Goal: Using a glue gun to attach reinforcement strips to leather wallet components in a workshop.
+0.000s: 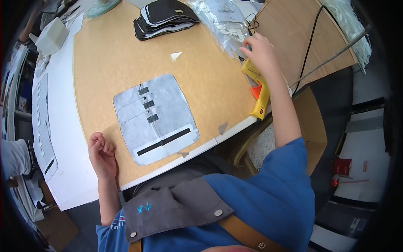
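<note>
A light grey fabric panel (157,122) with rounded corners lies flat on the tan board. Down its middle run three small black patches, and a long black strip (163,142) crosses its near end. My left hand (103,155) rests by the board's near left edge, beside the panel, palm partly up and fingers loosely curled with nothing in them. At the far right my right hand (261,51) is closed, thumb toward fingers, beside a clear plastic bag (228,23); a bit of teal shows at its fingertips. Below that hand lies a yellow glue gun (262,98) with an orange trigger.
A stack of black panels (166,17) sits at the board's far side. A white scrap (175,55) lies on the tan board (205,92). Cables (310,50) run at right, above a cardboard box (312,122). A white jug (50,35) stands far left.
</note>
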### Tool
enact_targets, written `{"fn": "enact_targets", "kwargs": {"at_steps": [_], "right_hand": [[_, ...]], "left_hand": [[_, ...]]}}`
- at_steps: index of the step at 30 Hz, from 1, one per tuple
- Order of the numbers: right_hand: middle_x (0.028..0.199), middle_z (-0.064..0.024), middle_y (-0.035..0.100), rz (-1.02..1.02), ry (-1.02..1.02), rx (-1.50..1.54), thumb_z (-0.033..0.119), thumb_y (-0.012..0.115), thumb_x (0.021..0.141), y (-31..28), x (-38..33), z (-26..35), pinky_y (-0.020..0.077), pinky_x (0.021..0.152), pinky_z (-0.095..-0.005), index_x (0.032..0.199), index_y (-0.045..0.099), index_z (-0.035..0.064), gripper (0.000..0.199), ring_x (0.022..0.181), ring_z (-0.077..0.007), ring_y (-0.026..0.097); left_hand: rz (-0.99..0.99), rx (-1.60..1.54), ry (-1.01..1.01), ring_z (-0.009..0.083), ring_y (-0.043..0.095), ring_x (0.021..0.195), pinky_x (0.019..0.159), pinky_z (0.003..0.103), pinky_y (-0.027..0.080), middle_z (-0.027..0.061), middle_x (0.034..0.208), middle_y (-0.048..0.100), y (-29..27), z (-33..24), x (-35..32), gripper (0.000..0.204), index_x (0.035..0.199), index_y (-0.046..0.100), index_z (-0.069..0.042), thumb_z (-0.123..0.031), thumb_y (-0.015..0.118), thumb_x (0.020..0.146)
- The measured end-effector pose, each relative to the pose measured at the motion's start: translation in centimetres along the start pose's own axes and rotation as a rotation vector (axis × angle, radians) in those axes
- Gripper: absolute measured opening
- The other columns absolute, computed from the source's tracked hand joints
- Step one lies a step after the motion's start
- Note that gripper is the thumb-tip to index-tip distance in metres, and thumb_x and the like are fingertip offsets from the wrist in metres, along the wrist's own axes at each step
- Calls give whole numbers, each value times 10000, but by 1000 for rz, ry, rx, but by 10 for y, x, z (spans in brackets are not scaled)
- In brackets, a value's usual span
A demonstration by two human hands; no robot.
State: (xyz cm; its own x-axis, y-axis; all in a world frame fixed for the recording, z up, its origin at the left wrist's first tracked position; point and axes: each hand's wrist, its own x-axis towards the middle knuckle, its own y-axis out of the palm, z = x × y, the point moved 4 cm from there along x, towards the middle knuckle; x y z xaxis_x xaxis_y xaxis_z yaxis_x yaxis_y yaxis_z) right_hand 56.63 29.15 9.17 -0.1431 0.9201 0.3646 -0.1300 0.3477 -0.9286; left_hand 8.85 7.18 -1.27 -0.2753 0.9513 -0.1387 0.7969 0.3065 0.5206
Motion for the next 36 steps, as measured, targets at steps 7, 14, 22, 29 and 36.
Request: {"fn": "enact_targets", "kwargs": {"at_steps": [7,14,22,29,36], "right_hand": [[1169,-96,689,407,196,-158,337,568,917,42,52,-13,526,888,-447,1029,743,156,276,1056,-300,657],[1146,-144,687,310,172,-142,316,515,943,43,59,-14,514,918,-461,1239,638,161,356,1065,-333,650],[1220,-192,649,235,171,14,173,531,937,63,74,-39,489,960,-405,1262,642,132,346,1132,-341,616],[1208,-195,653,480,66,126,96,490,910,79,87,-44,478,976,-435,1181,664,66,324,1133,-373,608],[1450,-248,444,391,-100,-181,299,473,984,118,101,-67,385,1096,-425,1382,458,-40,523,1284,-403,488]], "left_hand": [[43,107,10,69,392,655,624,218,341,-17,861,471,1,1,-1,155,1093,529,-33,-112,495,963],[45,127,10,73,376,661,628,219,334,-4,857,457,-1,2,-2,151,1095,527,-27,-103,489,971],[68,166,8,72,375,674,633,212,337,-7,841,443,2,2,-1,150,1101,531,-31,-94,470,979],[63,203,11,73,380,680,640,212,339,-11,832,439,2,3,-1,137,1079,540,-33,-88,465,979],[54,235,3,76,376,682,640,221,334,-12,823,430,3,4,-1,124,1063,536,-35,-100,473,979]]}}
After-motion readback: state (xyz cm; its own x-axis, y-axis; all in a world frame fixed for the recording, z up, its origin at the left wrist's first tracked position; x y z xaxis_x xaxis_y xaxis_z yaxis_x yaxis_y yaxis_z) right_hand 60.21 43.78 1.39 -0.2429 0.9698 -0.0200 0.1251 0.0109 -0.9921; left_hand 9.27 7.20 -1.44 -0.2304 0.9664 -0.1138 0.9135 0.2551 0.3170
